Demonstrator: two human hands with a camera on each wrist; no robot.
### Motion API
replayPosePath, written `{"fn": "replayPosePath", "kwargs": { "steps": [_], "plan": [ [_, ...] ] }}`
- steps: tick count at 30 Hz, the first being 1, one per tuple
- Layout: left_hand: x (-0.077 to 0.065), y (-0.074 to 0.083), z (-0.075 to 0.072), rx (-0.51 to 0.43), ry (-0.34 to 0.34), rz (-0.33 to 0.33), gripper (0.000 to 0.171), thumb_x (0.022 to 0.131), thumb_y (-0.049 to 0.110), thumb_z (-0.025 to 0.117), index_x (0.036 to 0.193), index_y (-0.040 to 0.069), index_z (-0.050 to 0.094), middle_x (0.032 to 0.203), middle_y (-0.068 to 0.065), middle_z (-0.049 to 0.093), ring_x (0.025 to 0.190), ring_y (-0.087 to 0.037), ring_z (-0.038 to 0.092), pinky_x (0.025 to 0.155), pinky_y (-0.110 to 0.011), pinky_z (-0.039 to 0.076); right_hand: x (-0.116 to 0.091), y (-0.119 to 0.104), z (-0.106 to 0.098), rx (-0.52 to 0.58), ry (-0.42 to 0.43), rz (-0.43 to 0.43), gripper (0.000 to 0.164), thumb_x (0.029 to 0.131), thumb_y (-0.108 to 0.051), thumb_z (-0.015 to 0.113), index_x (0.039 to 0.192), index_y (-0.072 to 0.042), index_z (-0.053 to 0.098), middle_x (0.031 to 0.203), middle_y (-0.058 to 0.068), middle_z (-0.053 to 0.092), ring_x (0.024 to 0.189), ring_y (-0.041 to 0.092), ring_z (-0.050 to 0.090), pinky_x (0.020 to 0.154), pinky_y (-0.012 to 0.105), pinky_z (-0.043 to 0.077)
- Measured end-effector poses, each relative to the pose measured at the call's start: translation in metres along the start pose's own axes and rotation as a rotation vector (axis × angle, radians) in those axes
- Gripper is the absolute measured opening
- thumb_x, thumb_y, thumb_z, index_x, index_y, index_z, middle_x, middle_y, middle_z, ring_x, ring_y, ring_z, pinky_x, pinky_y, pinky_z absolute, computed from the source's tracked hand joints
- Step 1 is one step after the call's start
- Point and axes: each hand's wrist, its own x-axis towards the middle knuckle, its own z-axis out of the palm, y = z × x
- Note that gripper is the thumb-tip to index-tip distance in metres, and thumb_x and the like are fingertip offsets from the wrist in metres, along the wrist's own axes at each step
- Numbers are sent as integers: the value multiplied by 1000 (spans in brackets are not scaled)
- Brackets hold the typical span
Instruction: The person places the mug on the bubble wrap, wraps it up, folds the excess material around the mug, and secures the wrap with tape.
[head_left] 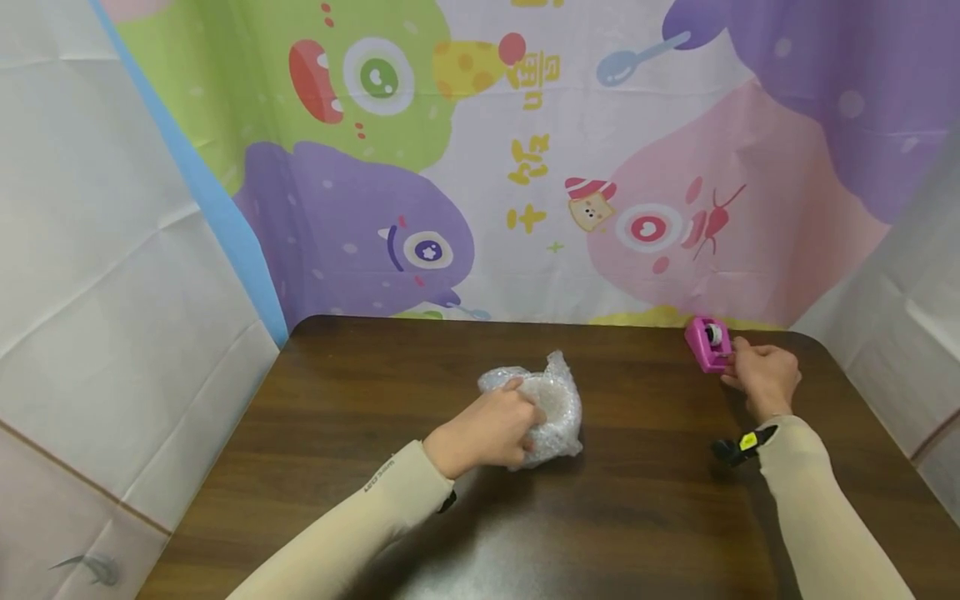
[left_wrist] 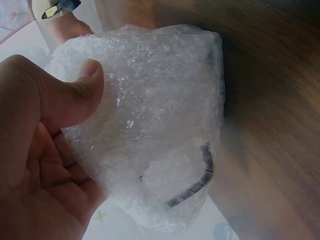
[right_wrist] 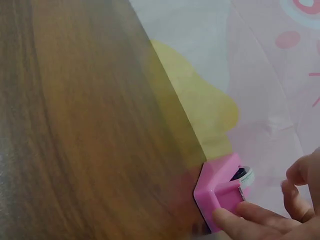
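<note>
A bundle in clear bubble wrap (head_left: 558, 417) sits on the table, with my left hand (head_left: 487, 425) gripping its near left side. In the left wrist view, the thumb (left_wrist: 90, 85) presses on the wrap (left_wrist: 150, 100), while the other fingers are partly hidden beneath it. A dark curved line (left_wrist: 202, 180) shows through the plastic; what lies inside is unclear. At the far right, my right hand (head_left: 765, 375) is at a pink tape dispenser (head_left: 703, 350). Two fingertips (right_wrist: 225, 217) touch its front. Thumb and forefinger pinch by the tape roll (right_wrist: 246, 176); the clear tape end is hard to see.
The dark wooden table (head_left: 360, 375) meets a printed cartoon curtain (head_left: 525, 267) along its back edge. Pale sheeting (head_left: 112, 250) hangs at both sides. The dispenser stands close to the table's back right corner.
</note>
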Motion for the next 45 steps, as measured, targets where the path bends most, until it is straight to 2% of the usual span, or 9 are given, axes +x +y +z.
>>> {"fn": "replayPosePath", "kwargs": {
  "steps": [4, 11, 14, 20, 25, 30, 33, 39, 45],
  "plan": [
    [0, 0, -1, 3, 4, -2, 24, 76, 17, 81, 71, 21, 58, 73, 9, 64, 81, -11, 69, 118, -47, 41, -1, 4, -1, 59, -27, 37, 44, 101, -35, 58, 120, 5, 59, 62, -13, 64, 55, 2, 69, 61, 26, 61],
    [-1, -1, 1, 6, 14, 3, 23, 75, 18, 81, 70, 21, 58, 71, 8, 64, 80, -12, 69, 117, -47, 42, 0, 14, -3, 250, -33, 103, 19, 96, -22, 69, 82, -9, 68, 63, -10, 68, 57, 2, 70, 62, 18, 59],
    [-1, -1, 1, 9, 8, 0, 23, 76, 18, 81, 70, 21, 59, 71, 8, 64, 80, -13, 69, 117, -47, 42, 1, 17, -3, 180, -17, 57, 23, 95, -23, 69, 75, -13, 69, 62, -14, 68, 58, -1, 69, 61, 16, 58],
    [-1, -2, -1, -4, -1, -3, 24, 75, 18, 82, 71, 21, 58, 70, 8, 62, 81, -13, 69, 119, -46, 41, 3, 17, -1, -72, 41, -33, 26, 94, -33, 69, 83, -10, 67, 56, -24, 62, 63, -6, 58, 55, 13, 47],
    [0, -3, -1, -11, -1, -2, 25, 74, 18, 83, 71, 21, 58, 69, 9, 61, 79, -12, 69, 119, -46, 41, 2, 15, 2, -122, 21, -46, 28, 95, -37, 67, 89, -9, 65, 55, -26, 61, 67, -3, 54, 57, 16, 44],
    [0, -2, -1, -17, -12, 0, 23, 75, 18, 83, 73, 21, 61, 71, 9, 63, 79, -11, 68, 119, -46, 41, 6, 15, -2, 172, -40, -10, 16, 97, -15, 64, 90, -1, 63, 62, -15, 66, 64, -6, 66, 63, 15, 58],
    [0, -2, 0, -15, -16, -4, 22, 76, 19, 83, 74, 21, 61, 71, 9, 63, 79, -11, 68, 119, -46, 40, 11, 18, -9, 347, -111, 23, 9, 97, -3, 59, 90, 1, 63, 69, -7, 69, 65, 3, 73, 69, 19, 59],
    [1, -1, 0, -10, -27, -10, 21, 76, 19, 83, 75, 21, 62, 71, 10, 62, 79, -10, 68, 120, -45, 39, 15, 27, -19, 442, -208, 52, 28, 98, 0, 55, 75, -6, 71, 73, 0, 71, 70, 9, 75, 75, 22, 60],
    [1, -1, 0, -7, -19, -7, 22, 75, 18, 82, 74, 21, 60, 70, 10, 61, 79, -10, 68, 120, -45, 40, 17, 31, -21, 526, -244, 14, 23, 101, -1, 49, 84, 1, 65, 76, 3, 73, 73, 11, 76, 76, 26, 61]
  ]
}}
